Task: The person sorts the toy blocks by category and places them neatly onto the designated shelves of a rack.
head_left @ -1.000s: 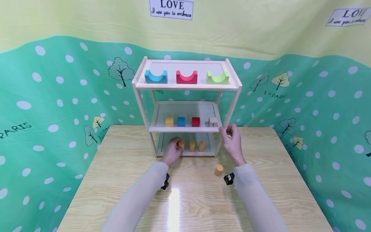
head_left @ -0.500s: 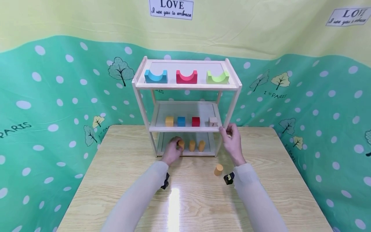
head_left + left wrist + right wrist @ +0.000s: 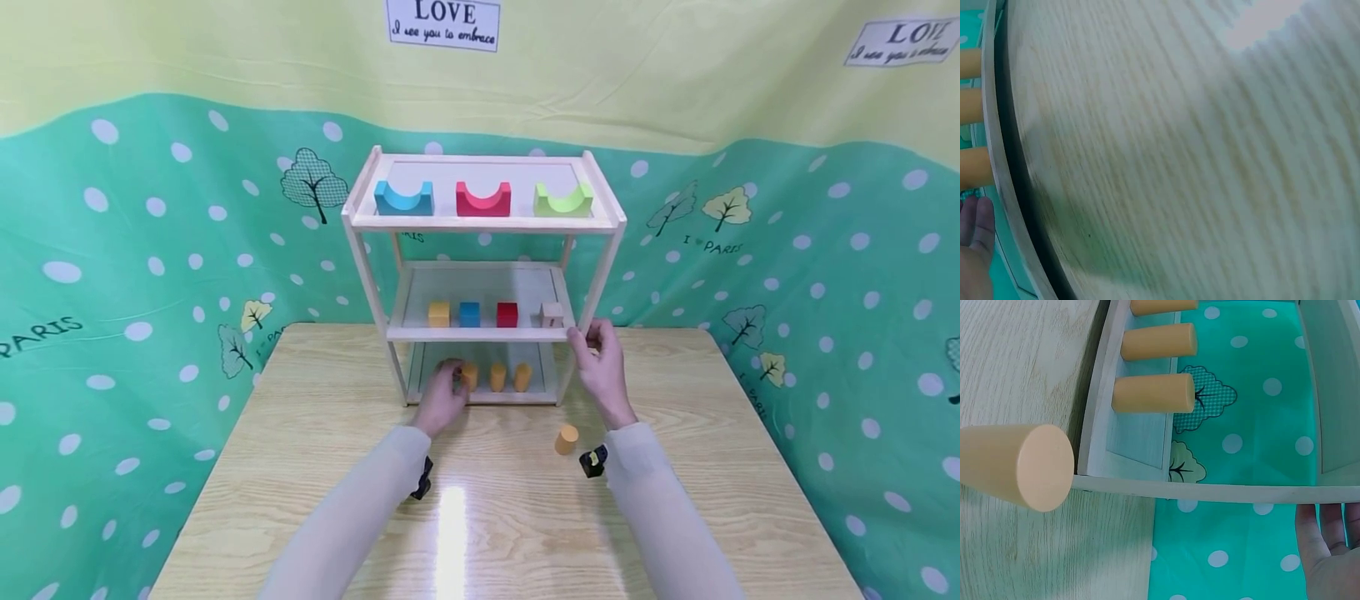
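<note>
Three plain wooden cylinders stand in a row on the bottom level of a white wooden shelf rack (image 3: 483, 223). My left hand (image 3: 439, 400) is beside the leftmost cylinder (image 3: 470, 375), its fingers loosely bent. In the left wrist view the fingers (image 3: 984, 225) lie just below that cylinder (image 3: 974, 169), with a small gap between. My right hand (image 3: 603, 375) holds the rack's right front post at the middle level, thumb in front and fingers behind. In the right wrist view its fingers (image 3: 1311, 534) meet the post.
Another wooden cylinder (image 3: 566, 440) stands on the table (image 3: 322, 483) in front of the rack. On the middle level are a yellow cube (image 3: 438, 315), a blue, a red and a pale one. Blue, red and green arch blocks (image 3: 562, 202) stand on top. A green curtain (image 3: 150, 250) hangs behind.
My left hand has drawn slightly left and back, and its fingers have loosened from the leftmost cylinder, which stays on the bottom level. The right hand has kept its place.
</note>
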Demonstrator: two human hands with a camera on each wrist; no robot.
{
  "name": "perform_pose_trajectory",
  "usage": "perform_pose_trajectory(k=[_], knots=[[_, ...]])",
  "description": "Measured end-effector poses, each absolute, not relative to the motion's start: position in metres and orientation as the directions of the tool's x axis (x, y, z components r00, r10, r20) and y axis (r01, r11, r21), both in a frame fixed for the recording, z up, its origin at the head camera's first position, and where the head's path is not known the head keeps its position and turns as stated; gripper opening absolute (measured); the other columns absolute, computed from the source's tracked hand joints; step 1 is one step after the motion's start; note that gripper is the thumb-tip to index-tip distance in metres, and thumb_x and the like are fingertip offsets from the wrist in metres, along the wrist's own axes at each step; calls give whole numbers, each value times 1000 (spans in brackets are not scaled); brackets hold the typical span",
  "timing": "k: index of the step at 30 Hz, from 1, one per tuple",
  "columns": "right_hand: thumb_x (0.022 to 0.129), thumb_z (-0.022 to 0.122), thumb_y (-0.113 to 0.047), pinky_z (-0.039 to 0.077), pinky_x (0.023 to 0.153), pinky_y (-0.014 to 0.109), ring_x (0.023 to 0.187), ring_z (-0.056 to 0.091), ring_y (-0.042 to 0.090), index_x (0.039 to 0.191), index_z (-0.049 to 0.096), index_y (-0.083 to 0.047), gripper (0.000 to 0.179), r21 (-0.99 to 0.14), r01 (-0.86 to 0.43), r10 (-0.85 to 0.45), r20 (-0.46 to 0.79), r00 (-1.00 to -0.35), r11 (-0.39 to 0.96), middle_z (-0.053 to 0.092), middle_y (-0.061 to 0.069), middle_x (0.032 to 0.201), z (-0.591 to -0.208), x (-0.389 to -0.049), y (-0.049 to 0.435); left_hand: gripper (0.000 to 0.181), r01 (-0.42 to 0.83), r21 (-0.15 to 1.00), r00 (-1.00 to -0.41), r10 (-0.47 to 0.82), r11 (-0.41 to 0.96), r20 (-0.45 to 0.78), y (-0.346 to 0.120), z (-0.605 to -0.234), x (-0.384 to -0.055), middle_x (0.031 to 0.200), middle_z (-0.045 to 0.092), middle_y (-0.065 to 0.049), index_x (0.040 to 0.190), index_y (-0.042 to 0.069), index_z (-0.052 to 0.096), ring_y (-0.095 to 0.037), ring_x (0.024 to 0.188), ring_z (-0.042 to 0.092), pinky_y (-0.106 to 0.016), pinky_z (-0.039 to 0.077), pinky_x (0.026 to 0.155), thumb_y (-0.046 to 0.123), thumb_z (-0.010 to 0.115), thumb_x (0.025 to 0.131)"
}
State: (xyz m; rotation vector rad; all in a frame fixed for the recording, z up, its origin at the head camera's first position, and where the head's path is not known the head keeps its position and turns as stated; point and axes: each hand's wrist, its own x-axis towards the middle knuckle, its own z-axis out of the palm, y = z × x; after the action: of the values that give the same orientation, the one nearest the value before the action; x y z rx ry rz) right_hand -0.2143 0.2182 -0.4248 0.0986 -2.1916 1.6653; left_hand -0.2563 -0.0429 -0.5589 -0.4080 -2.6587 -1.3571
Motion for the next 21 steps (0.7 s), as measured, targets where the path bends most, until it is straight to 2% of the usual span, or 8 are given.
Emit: perform_pose_trajectory(k=[6,9,16,21], knots=[[96,56,-13,44,76,29,89,51,23,107,50,7,24,-913,-281,172,340,-925,297,52,14,95,-424,-214,218,43,263,775,-965,166,575,204,-49,-561,-250,116,55,-15,127,1,49,-29,105,56,-40,49,89,4,64,88],[96,56,-13,45,75,28,88,51,23,107,50,7,24,-913,-280,174,340,-924,297,52,14,95,-424,-214,218,44,274,773,-962,169,572,215,-51,-562,-246,115,56,-18,127,-1,49,-32,105,56,-42,49,89,3,65,87],[96,56,-11,45,74,25,88,51,22,106,50,8,23,-908,-285,178,348,-920,306,52,13,94,-423,-213,217,43,288,770,-958,186,570,220,-55,-568,-235,112,56,-17,126,-3,49,-27,100,56,-38,51,85,2,64,86],[96,56,-10,45,74,25,88,52,23,105,50,9,23,-907,-291,178,354,-918,305,52,15,93,-422,-212,216,41,319,783,-947,202,535,248,-54,-572,-224,109,56,-19,122,-7,52,-31,99,56,-40,51,85,-1,65,83]])
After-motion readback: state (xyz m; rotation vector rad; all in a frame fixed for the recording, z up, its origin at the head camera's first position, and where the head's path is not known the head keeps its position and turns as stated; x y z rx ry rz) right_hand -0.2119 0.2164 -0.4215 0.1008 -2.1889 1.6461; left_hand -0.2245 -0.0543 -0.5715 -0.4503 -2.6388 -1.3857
